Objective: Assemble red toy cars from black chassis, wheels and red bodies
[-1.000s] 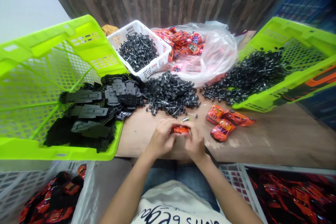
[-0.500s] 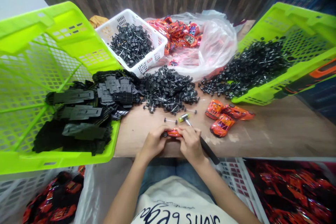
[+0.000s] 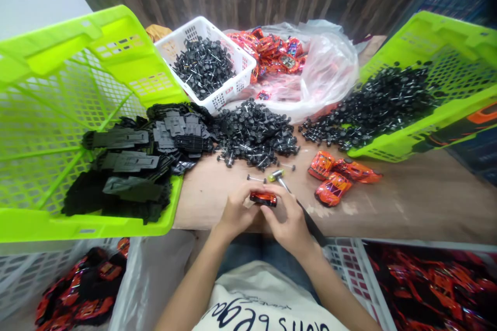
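Both my hands hold one small red toy car (image 3: 263, 198) just above the near edge of the wooden table (image 3: 407, 201). My left hand (image 3: 237, 210) grips its left end with curled fingers. My right hand (image 3: 288, 215) closes round its right end. A small hammer (image 3: 276, 175) with a black handle lies on the table right behind my right hand. Two loose wheel axles (image 3: 255, 178) lie beside it. Three orange toy cars (image 3: 338, 176) lie to the right of my hands.
A pile of black wheel axles (image 3: 254, 133) lies mid-table. Black chassis plates (image 3: 135, 165) spill from a tipped green crate (image 3: 58, 114) on the left. Another green crate (image 3: 427, 88) holds more wheels on the right. A white basket (image 3: 205, 67), a plastic bag of cars (image 3: 295, 67) and floor bins (image 3: 427, 284) surround them.
The car between my hands has turned and risen a little, its darker side showing now. One second ago my hands were over the hammer head; it now lies in view behind them.
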`<state>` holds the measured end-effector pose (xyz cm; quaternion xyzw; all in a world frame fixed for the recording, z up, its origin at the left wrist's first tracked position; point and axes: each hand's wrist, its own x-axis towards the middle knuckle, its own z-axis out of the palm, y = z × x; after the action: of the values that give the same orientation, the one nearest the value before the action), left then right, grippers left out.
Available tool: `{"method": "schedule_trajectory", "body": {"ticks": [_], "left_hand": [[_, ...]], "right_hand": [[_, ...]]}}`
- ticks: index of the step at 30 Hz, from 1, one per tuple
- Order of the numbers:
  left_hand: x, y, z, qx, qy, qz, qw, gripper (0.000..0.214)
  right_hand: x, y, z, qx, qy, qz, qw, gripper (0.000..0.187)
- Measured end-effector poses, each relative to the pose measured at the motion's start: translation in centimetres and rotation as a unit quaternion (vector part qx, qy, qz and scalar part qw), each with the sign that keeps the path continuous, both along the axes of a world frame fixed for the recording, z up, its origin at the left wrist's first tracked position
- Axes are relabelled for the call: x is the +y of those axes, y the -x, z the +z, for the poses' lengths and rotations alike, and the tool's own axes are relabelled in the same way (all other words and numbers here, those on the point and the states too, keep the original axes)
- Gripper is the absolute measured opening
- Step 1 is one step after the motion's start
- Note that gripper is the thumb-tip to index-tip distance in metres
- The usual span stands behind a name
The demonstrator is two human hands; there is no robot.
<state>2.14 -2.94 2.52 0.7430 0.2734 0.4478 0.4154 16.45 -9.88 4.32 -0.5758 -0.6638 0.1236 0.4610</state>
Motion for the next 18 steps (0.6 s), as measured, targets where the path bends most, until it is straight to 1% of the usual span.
{"method": "schedule_trajectory", "body": {"ticks": [2, 5, 7, 10, 12, 13, 15, 16, 17, 18], "left_hand": [[-0.3, -0.8, -0.1, 0.006, -0.021, -0.001, 1.000, 0.026], [-0.5, -1.9, -1.0, 0.017, -0.031, 0.022, 0.999, 0.027], [-0.8, -2.4, -1.7, 0.014, -0.043, 0.044, 0.998, 0.026], [-1.3, -2.9, -2.0, -0.004, -0.075, 0.067, 0.995, 0.023], [-1.6, -3.1, -1.6, -0.006, -0.086, 0.067, 0.994, 0.024], [-1.7, -3.2, -1.2, 0.003, -0.092, 0.058, 0.994, 0.025], [-1.2, -3.2, -0.3, 0.042, -0.116, 0.013, 0.992, 0.032], [-0.5, -3.1, 0.2, 0.072, -0.129, -0.007, 0.989, 0.038], [0.5, -2.7, 0.7, 0.106, -0.140, -0.011, 0.984, 0.043], [1.8, -2.1, 1.2, 0.143, -0.147, 0.007, 0.979, 0.047]], "right_hand": [[-0.2, 0.0, 0.2, 0.001, -0.026, -0.009, 1.000, 0.027], [0.0, -0.2, -0.5, -0.011, -0.059, -0.039, 0.997, 0.022], [0.2, -0.2, -1.2, -0.036, -0.093, -0.061, 0.993, 0.019], [0.5, -0.2, -1.5, -0.069, -0.131, -0.076, 0.986, 0.017], [0.3, -0.4, -0.8, -0.075, -0.122, -0.056, 0.988, 0.017], [0.0, -0.8, -0.3, -0.074, -0.110, -0.038, 0.990, 0.018], [-0.9, -2.4, 1.0, -0.073, -0.097, -0.018, 0.992, 0.022], [-1.3, -3.7, 1.6, -0.077, -0.105, -0.030, 0.991, 0.024], [-1.5, -5.3, 2.0, -0.086, -0.123, -0.063, 0.987, 0.026], [-1.5, -7.1, 2.2, -0.100, -0.150, -0.112, 0.977, 0.027]]}}
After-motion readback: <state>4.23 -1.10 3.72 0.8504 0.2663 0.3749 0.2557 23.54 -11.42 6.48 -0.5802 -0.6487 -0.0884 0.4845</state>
